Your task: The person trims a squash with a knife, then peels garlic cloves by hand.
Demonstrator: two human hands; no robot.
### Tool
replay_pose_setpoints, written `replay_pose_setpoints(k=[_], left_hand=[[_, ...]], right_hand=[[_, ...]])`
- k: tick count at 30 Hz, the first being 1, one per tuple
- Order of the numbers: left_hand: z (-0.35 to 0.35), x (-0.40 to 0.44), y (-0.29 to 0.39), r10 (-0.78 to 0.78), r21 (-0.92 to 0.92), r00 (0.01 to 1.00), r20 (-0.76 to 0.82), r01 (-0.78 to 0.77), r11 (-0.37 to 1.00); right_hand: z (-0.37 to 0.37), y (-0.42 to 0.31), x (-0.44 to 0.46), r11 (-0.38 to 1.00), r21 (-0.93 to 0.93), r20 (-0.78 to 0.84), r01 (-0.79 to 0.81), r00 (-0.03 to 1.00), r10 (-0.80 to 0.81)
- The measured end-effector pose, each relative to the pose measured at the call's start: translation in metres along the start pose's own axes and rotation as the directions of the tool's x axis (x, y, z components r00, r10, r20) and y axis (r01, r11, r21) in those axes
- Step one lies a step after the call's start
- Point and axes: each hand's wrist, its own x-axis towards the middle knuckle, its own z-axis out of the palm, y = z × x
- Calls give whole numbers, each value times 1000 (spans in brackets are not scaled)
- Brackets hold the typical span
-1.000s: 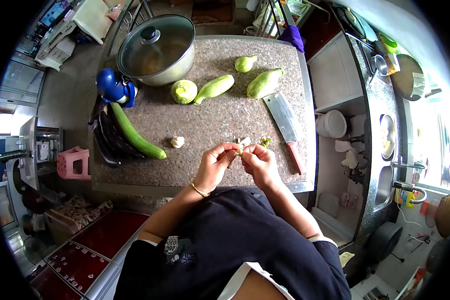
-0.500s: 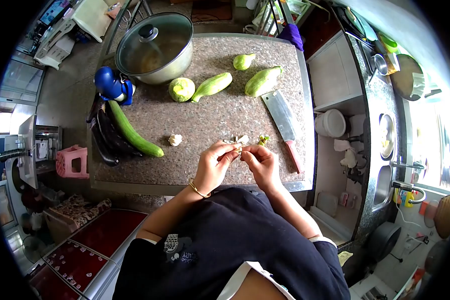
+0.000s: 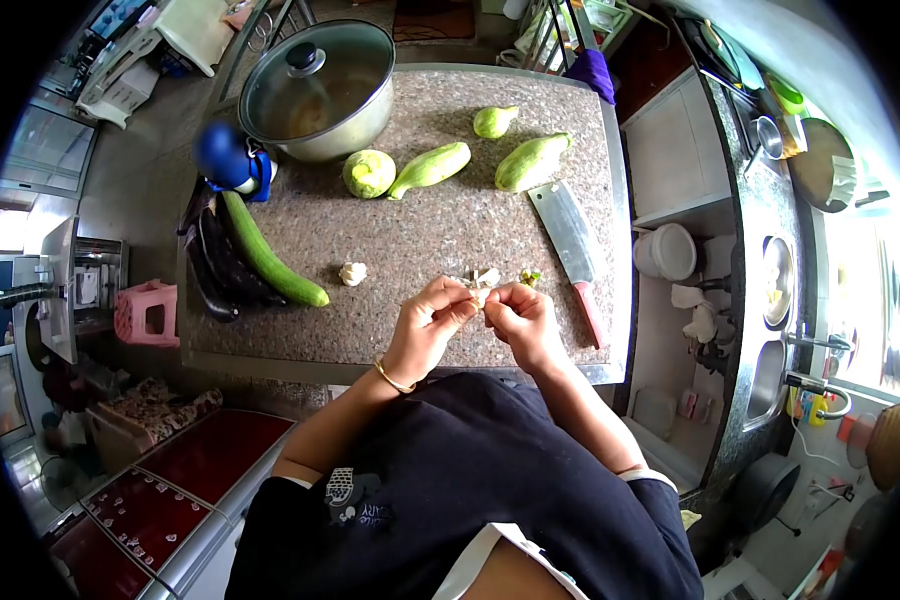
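My left hand (image 3: pixel 431 322) and my right hand (image 3: pixel 523 322) meet near the front edge of the stone table, both pinching one small pale garlic clove (image 3: pixel 481 296) between their fingertips. Just beyond them lie garlic skins (image 3: pixel 485 276) and some small green scraps (image 3: pixel 531 277). A whole garlic bulb (image 3: pixel 352 273) sits to the left of my left hand. To the right of my right hand, a cleaver (image 3: pixel 570 237) lies flat, its red handle towards me.
Along the back stand a lidded pot (image 3: pixel 317 95) and several pale green squashes (image 3: pixel 431 170). At the left are dark eggplants (image 3: pixel 232 262), a long green vegetable (image 3: pixel 270 255) and a blue object (image 3: pixel 225 158). A sink counter (image 3: pixel 753 300) is at the right.
My fingers have shifted slightly around the small clove, both hands staying together. The camera view has moved a little. Nothing on the table has visibly been moved.
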Motion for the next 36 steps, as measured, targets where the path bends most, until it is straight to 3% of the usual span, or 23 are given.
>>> replay_pose_setpoints(k=[1, 2, 4, 8, 10, 12, 14, 17, 19, 22, 25, 29, 34, 36], left_hand=[[1, -1, 3, -152, -226, 988, 9, 150, 963], [1, -1, 2, -152, -227, 988, 8, 149, 962], [-1, -1, 3, -221, -512, 970, 106, 243, 824], [-6, 0, 4, -307, -515, 945, 111, 319, 796], [-5, 1, 4, -327, -518, 940, 102, 331, 789], [-8, 0, 0, -388, -399, 919, 70, 382, 834], [-8, 0, 1, -415, -353, 907, 68, 411, 840], [-11, 0, 1, -374, -296, 924, 72, 378, 877], [-16, 1, 6, -400, -111, 908, 127, 413, 904], [-23, 3, 8, -365, 28, 907, 211, 367, 930], [-26, 3, 9, -403, 74, 880, 251, 397, 915], [-29, 1, 0, -407, 6, 870, 280, 422, 907], [-31, 0, -4, -469, -225, 812, 348, 558, 799], [-34, -1, -10, -471, -247, 805, 362, 570, 784]], right_hand=[[0, 3, 2, 998, 57, -4, -6, 1000, 6], [-2, 5, 4, 998, 55, -4, -7, 1000, 7], [-6, 12, 11, 966, -257, -128, 7, 991, -41], [-15, 17, 12, 903, -428, -167, -34, 985, -43], [-9, 13, 7, 941, -333, -120, 52, 988, -97], [-5, 1, 1, 964, -229, -86, 137, 983, -160], [-3, -16, -6, 951, -306, -6, 49, 999, -53], [-5, -22, -8, 941, -335, 44, 49, 998, -36], [-6, -26, -9, 929, -369, 83, 37, 997, -7], [-7, -23, -9, 907, -415, 159, 64, 987, 3], [-9, -13, -7, 909, -411, 205, 77, 979, 10], [-10, -5, -6, 932, -358, 200, 64, 980, 10], [-7, -4, -6, 954, -298, 169, -26, 982, 79], [-8, 4, -5, 982, -138, 170, -125, 974, 148]])
